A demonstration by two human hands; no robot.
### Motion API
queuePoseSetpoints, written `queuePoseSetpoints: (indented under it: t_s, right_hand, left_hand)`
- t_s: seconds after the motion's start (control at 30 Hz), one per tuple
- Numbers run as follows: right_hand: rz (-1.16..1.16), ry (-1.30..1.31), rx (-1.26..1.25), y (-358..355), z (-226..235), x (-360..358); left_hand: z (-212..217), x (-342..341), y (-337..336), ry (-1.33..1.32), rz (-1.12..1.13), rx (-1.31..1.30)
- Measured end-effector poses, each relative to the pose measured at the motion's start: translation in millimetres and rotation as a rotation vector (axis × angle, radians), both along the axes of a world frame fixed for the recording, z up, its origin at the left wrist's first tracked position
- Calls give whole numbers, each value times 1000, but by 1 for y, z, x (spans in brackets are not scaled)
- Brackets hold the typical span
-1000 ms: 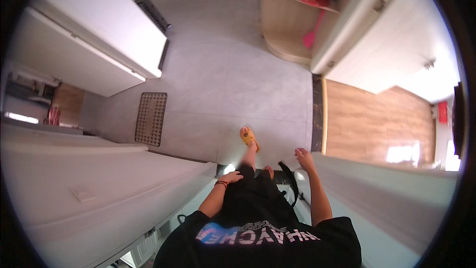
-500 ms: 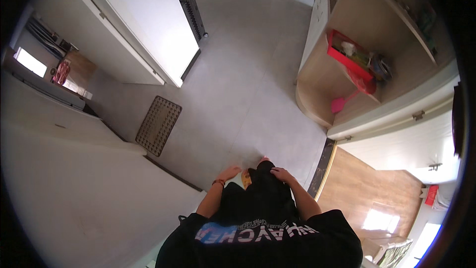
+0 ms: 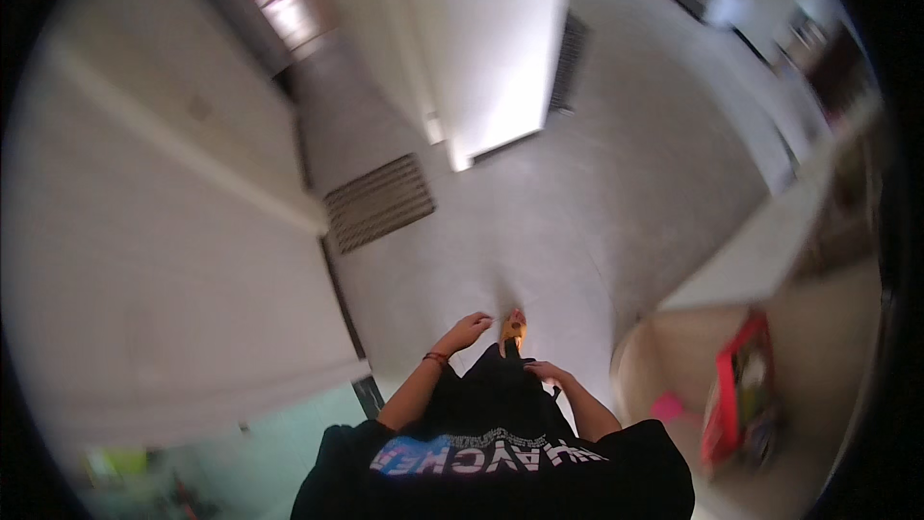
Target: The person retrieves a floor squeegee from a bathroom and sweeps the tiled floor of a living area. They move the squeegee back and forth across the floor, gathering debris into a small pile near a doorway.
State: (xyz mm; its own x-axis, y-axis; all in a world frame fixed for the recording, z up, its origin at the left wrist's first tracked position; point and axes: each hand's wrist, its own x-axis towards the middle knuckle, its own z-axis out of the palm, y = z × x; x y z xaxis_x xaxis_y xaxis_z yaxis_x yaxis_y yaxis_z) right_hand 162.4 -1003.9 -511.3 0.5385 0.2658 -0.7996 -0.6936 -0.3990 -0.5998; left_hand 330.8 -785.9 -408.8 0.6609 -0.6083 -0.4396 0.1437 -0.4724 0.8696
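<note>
Both of my hands are empty as I walk across the pale grey floor. My left hand swings out ahead of my hip with the fingers loosely curled and spread a little, gripping nothing; a thin dark-red band circles that wrist. My right hand hangs lower, close against my black trousers, fingers relaxed and slightly apart, and it too holds nothing, though the blur keeps me from telling each finger. Just past my left fingertips, between the two hands, the toe of my orange slipper shows on the floor, mid-step. Further ahead and to the left of my left hand lies a dark ribbed rectangular floor mat, and beyond it stands a tall white cabinet. Off to the right of my right hand, well apart, a red flat container sits in a light wooden shelf unit under a white counter top, with a small pink thing near it that I cannot make out. As I judge it, nothing has been picked up or set down yet: I am only moving through the room, with no object within reach, so whatever handling there is lies wholly ahead.
</note>
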Motion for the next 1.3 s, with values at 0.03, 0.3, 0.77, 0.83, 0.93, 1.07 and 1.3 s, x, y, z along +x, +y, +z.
queuePoseSetpoints:
  t_s: [0.03, 0.3, 0.77, 0.83, 0.93, 1.07, 1.3]
  right_hand:
    - [87, 128, -49, -21, 11, 22]
    - [684, 10, -167, -40, -28, 158]
    - [1238, -67, 281, 319, 32, 74]
    - [1433, -121, 141, 352, 52, 53]
    - [1614, -144, 124, 379, 45, 73]
    - [1391, -247, 88, 433, 71, 98]
    - [1012, -729, 279, 598, 281, 153]
  left_hand:
    - [19, 5, -11, 35, 97, -44]
    - [-2, -106, 104, 89, 619, 327]
    - [-174, -340, 151, 660, 1204, 639]
    - [-143, -351, 173, 693, 1214, 482]
    - [-99, -358, 210, 581, 1213, 286]
    - [-74, -396, 241, 582, 1285, 131]
    - [-60, -433, 323, 629, 1548, 217]
